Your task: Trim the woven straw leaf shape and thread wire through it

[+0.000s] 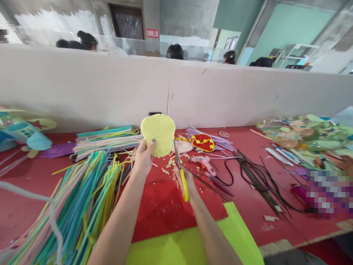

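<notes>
nearest, at 6 o'clock from the pale-yellow fuzzy panel [159,129], a lime-green sheet [165,248] and an overlapping red sheet [162,209] lay on the red surface [261,226]. at 8 o'clock ran loose pastel pipe cleaners [79,195]. at 5 o'clock the right hand [190,180] had its grip closed around the yellow handles of the scissors [182,176]; the blades pointed towards 12 just beside the panel, though how far they were parted could not be told. at 7 o'clock the left hand's [143,160] grip was narrowed to a pinch, thumb in front, holding the panel upright above the surface.

the shaping looked well along: the outline was rounded and pale scraps [165,171] were strewn below. the rim seemed slightly ragged and the panel's face was bare, whereas a red ornament [202,142] at 3 o'clock carried yellow trim. a pink glue gun [205,162] lay at 4 o'clock.

beyond the white partition [110,88], a red sign [152,33] near 12 o'clock bore white chinese characters, apparently 卫生间请上三楼; no brand was legible.
</notes>
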A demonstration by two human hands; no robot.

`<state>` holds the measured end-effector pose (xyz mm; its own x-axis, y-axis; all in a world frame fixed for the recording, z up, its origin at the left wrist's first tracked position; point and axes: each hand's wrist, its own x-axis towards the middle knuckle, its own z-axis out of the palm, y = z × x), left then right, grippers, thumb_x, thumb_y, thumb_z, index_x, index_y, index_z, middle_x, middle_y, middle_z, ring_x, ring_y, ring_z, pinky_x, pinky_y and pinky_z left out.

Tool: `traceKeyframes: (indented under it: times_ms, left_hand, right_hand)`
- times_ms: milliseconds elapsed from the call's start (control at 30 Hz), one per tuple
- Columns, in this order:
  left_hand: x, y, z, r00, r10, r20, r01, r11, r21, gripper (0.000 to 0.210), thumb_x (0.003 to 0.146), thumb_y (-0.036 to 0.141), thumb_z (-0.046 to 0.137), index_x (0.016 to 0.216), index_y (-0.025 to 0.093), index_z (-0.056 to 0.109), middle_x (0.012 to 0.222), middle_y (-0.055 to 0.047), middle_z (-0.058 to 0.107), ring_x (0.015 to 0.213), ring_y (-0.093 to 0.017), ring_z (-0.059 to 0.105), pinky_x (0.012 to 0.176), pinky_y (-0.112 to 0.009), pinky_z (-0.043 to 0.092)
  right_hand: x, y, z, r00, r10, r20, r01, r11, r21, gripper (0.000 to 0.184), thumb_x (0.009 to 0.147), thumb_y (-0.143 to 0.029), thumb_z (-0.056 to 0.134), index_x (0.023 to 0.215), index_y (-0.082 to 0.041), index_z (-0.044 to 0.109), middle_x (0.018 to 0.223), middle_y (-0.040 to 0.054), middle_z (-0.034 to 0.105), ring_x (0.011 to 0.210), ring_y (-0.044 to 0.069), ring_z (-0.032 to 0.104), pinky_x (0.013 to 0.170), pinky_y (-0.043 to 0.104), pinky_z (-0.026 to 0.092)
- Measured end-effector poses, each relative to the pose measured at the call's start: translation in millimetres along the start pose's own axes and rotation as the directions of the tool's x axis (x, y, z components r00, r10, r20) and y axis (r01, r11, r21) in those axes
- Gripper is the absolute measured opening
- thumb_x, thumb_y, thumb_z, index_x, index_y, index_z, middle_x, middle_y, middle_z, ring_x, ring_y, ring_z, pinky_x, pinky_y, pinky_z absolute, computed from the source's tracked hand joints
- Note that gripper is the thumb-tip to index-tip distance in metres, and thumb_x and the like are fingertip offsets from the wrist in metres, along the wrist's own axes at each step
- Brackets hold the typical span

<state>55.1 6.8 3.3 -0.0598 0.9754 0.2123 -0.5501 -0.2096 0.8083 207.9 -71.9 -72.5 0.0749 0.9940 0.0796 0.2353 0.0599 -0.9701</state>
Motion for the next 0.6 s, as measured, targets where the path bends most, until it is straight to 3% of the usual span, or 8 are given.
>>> traceKeyframes:
  times_ms: [333,600]
  left_hand:
    - [-1.7,-4.7,4.1,1.0,0.021,0.0,-0.021,1.0,0.01,0.043,0.074,0.032,0.069,0.115,0.022,0.058,0.121,-0.006,0.063,0.106,-0.02,0.06,0.091,-0.032,0.047]
    - [-6.3,-6.6,11.2,0.999,0.03,-0.028,-0.03,0.999,0.017,0.044,0.073,0.03,0.07,0.114,0.021,0.058,0.12,-0.008,0.063,0.109,-0.021,0.059,0.092,-0.032,0.046]
  right_hand:
    - [-3.0,-13.1,0.6,0.999,-0.016,-0.033,0.016,1.0,-0.013,0.043,0.085,-0.058,0.043,0.068,-0.019,0.048,0.052,-0.0032,0.044,0.043,0.009,0.039,0.04,0.02,0.029]
    - [0.8,-4.9,-2.9,1.0,-0.021,0.01,0.021,1.0,-0.015,0.045,0.085,-0.059,0.041,0.068,-0.019,0.048,0.054,-0.0026,0.046,0.044,0.009,0.04,0.041,0.02,0.031]
